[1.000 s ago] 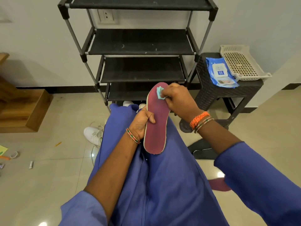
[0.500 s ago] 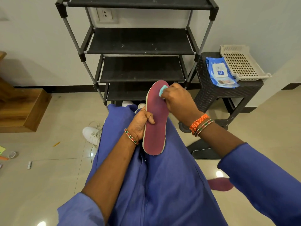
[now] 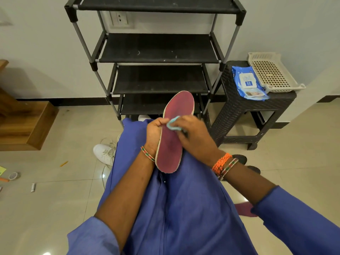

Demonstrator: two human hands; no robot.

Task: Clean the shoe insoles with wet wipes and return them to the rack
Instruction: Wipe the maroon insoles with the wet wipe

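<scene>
Because the cleaned pieces must go back there, the black four-tier metal-and-fabric shoe rack (image 3: 158, 48) stands directly ahead, shelves bare, within reach of the seated person; dark woven-plastic stool (image 3: 244, 107), beside the rack, apparently a side table for supplies; blue soft pack of wet wipes (image 3: 248, 83), on the stool top, touching a cream perforated plastic tray (image 3: 272, 72); maroon foam shoe insole (image 3: 174, 129), propped upright on the lap, face toward the wearer for wiping; left hand (image 3: 153, 135), clamped on the insole's edge, bracing it; right hand (image 3: 193, 138), fingers curled round a crumpled pale-blue wet wipe (image 3: 173, 124), pressed mid-insole.
</scene>
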